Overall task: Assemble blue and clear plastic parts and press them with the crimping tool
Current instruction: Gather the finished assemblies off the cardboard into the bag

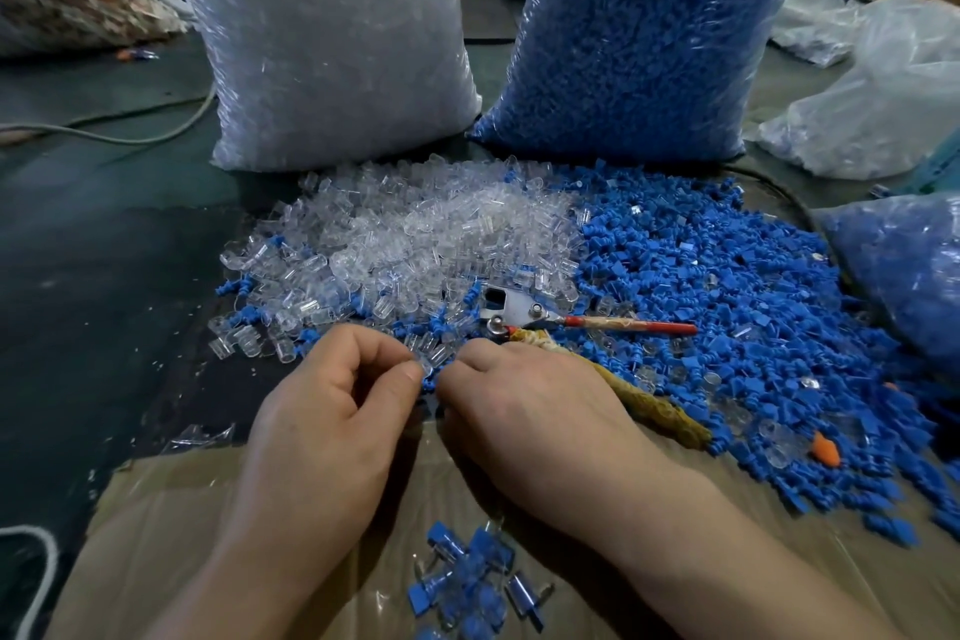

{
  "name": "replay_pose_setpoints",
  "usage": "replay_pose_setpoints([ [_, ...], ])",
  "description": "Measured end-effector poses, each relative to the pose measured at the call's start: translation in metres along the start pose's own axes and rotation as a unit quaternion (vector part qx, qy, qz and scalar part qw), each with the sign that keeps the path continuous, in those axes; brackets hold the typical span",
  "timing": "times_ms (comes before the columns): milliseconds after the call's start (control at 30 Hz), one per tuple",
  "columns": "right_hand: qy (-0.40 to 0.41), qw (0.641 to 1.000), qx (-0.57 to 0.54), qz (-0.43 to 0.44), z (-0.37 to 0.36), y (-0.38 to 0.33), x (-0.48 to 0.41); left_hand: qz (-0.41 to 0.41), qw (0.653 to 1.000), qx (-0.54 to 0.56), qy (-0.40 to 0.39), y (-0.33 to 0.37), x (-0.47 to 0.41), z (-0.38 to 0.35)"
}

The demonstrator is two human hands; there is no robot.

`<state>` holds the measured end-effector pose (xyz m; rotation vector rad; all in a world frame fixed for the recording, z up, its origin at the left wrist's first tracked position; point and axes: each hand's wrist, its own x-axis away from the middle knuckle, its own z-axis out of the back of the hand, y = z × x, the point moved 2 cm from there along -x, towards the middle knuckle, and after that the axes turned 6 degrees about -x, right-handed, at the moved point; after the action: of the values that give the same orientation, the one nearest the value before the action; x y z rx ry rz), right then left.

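Far left and behind, propped upright: a bulging bag of clear parts, with a loose clear pile spilled in front of it over the dark table. Could spread toward the bare tabletop if nudged. Nearer, left hand clamped by thumb and forefinger on one clear part, at the pile's near edge. Looks like the mating step, with pressing not yet begun. Small, slick and see-through, so easy to let pop from so light a pinch, and hard to find again among so many alike. Just against it, a sliver of blue part, probably going in; might seat crooked if pushed off-axis, then crack or jam under the press. Below, on the cardboard, a small heap of finished pieces, close under the wrists and liable to be swept aside by a forearm. Right hand knuckles-up against the left, fingers curled under; cannot tell whether closed on the blue part or merely steadying it. Just beyond, the crimping tool, metal head among the parts, one handle red, the other cloth-wrapped and running beside or beneath that hand, cannot tell which. Awkward to take up without dropping the pair, and apt to catch strays in its head. Farther right, blue pile salted with clear bits, plus an orange piece: some risk of picking up the wrong one.
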<state>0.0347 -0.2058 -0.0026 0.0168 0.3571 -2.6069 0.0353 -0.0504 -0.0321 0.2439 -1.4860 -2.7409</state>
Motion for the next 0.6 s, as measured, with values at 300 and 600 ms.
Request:
replay_pose_setpoints([
  [300, -0.026, 0.998, -0.017, 0.054, 0.002, 0.001, 0.009, 0.014, 0.999, 0.03, -0.029, 0.0, 0.0, 0.0],
  [600, 0.147, 0.974, -0.166, -0.045, 0.008, 0.011, 0.009, 0.074, 0.989, 0.117, -0.058, 0.005, 0.004, -0.007],
])
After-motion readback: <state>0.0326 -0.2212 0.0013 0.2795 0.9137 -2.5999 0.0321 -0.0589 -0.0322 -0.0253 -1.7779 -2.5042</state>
